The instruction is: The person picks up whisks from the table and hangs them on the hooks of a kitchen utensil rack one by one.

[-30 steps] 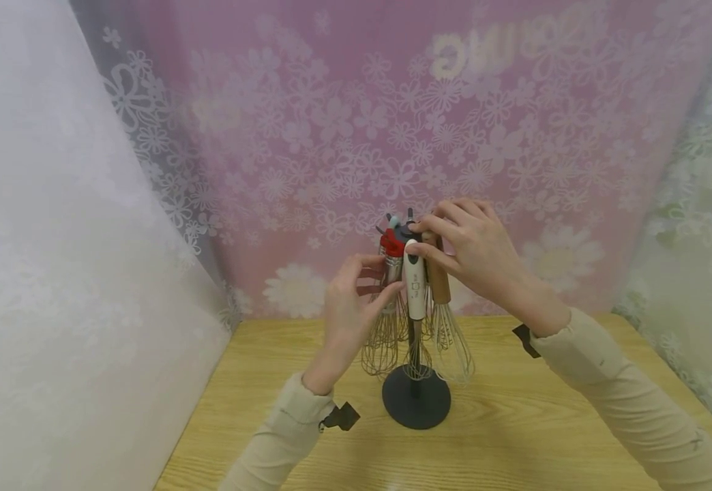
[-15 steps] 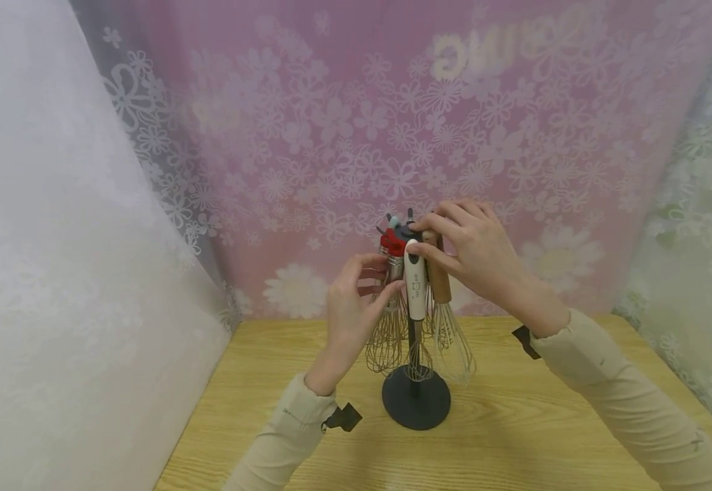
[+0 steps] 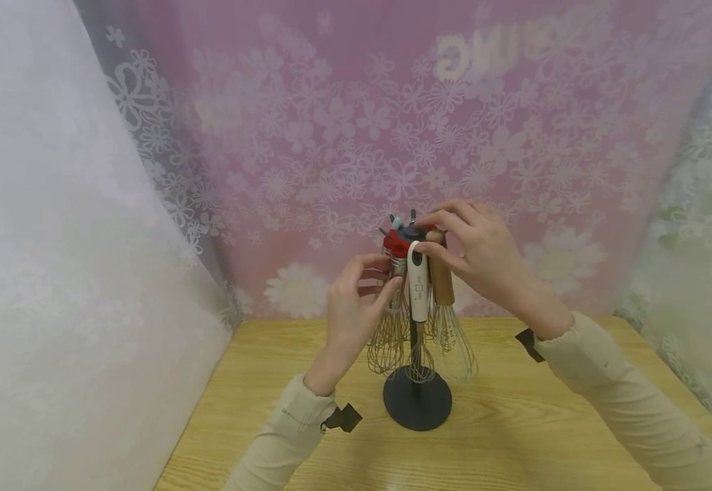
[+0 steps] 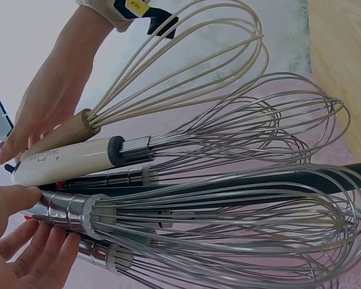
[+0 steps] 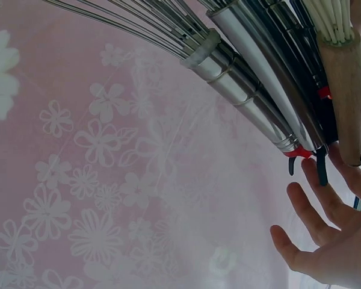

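A black whisk stand is hung with several whisks. With thumb and fingertips my left hand holds the handle of a metal whisk hanging at the stand's left, its red end at the hub. On the right, my right hand has its thumb at the top of the white-handled whisk and its index finger on the stand's hub, pinching there. Its other fingers spread loosely in the right wrist view. Close under that hand hangs the wooden-handled whisk. The right thumb's exact contact is partly hidden.
The stand stands on a wood-grain table. Behind it hangs a pink flowered curtain, with a whitish sheet on the left and a pale flowered one on the right.
The whisks on the left have swung slightly rightward, and the hub with its whisks shifts a little right. Both hands stay nearly in place.
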Tool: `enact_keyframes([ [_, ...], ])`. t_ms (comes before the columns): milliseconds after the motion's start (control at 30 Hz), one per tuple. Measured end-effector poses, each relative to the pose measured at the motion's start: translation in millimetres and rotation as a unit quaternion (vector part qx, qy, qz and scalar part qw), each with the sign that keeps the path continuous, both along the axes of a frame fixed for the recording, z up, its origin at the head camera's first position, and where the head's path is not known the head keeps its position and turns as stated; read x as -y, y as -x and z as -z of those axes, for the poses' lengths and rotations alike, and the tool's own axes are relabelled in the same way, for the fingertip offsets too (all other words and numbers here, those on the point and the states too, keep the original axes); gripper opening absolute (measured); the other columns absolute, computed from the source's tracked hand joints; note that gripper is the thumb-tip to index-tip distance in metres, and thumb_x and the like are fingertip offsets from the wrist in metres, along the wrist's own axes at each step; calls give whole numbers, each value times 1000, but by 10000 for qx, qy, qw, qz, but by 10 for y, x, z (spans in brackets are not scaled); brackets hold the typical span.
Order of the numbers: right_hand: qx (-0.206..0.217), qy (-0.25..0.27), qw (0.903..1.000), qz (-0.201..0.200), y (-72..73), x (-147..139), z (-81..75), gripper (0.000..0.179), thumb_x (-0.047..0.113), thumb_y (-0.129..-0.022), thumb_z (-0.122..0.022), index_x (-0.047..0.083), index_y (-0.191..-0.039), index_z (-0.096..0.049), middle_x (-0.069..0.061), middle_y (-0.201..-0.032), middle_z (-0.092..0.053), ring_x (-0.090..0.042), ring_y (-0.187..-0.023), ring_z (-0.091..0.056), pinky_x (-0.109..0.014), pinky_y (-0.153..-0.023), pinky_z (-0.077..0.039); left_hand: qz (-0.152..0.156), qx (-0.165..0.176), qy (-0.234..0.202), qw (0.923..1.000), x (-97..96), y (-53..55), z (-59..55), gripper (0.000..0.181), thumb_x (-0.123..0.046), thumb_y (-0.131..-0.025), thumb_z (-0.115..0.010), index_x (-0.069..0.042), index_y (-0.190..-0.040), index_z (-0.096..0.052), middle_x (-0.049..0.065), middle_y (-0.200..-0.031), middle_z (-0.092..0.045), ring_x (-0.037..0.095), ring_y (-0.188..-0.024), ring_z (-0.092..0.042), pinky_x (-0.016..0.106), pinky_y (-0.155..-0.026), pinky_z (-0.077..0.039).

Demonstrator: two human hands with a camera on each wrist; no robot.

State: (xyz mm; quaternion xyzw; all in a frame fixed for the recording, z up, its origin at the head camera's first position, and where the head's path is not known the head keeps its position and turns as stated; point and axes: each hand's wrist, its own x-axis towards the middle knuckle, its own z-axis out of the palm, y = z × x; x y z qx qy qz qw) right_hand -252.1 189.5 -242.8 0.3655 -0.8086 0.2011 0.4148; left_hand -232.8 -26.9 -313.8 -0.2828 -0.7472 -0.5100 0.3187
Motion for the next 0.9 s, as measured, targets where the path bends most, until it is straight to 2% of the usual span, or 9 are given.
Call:
enact_keyframes([
  [167, -151, 376, 9991, -83, -9, -29, 18, 55, 54, -101, -48, 8, -118, -71, -13, -117, -66, -35, -108, -60, -53, -92, -46, 97, -74, -114, 9999, 0, -2, 3, 32, -19, -93, -76, -7, -121, -65, 8, -111, -69, 19, -93, -72, 25, -76, -61],
  [433, -361, 708, 9966, -222, -8, -53, 21, 49, 49, -105, -47, 9, -116, -74, -12, -117, -69, -34, -112, -60, -52, -97, -45, 278, -169, -260, 9991, 11, -9, -4, 30, -16, -95, -74, -5, -121, -66, 10, -110, -70, 22, -95, -71, 30, -77, -61],
  [533, -430, 776, 9958, -240, -6, -64, 26, 38, 39, -106, -54, 9, -116, -74, -12, -115, -70, -34, -111, -61, -53, -97, -45, 282, -201, -283, 9990, 15, -12, -14, 29, -14, -95, -73, -4, -121, -66, 10, -110, -70, 22, -96, -71, 29, -78, -61],
  [667, -545, 818, 9950, -165, -9, -78, 36, 19, 17, -99, -67, 8, -114, -75, -12, -111, -71, -34, -108, -63, -52, -96, -46, 223, -263, -292, 9990, 25, -3, -9, 27, -14, -95, -73, -4, -120, -66, 11, -111, -70, 23, -97, -71, 29, -78, -61],
  [733, -567, 914, 9941, -129, -16, -85, 46, 19, 8, -94, -71, 8, -112, -76, -11, -109, -72, -33, -107, -63, -51, -96, -47, 187, -306, -289, 9989, 34, 7, -2, 26, -15, -96, -73, -5, -119, -67, 10, -110, -70, 23, -97, -71, 29, -78, -61],
  [900, -593, 1282, 9900, -42, -38, -122, 89, 22, 3, -90, -73, 9, -111, -76, -10, -107, -73, -32, -106, -65, -49, -97, -48, 155, -370, -373, 9985, 60, 25, 12, 24, -14, -96, -71, -3, -117, -67, 10, -109, -71, 22, -96, -70, 29, -79, -61],
])
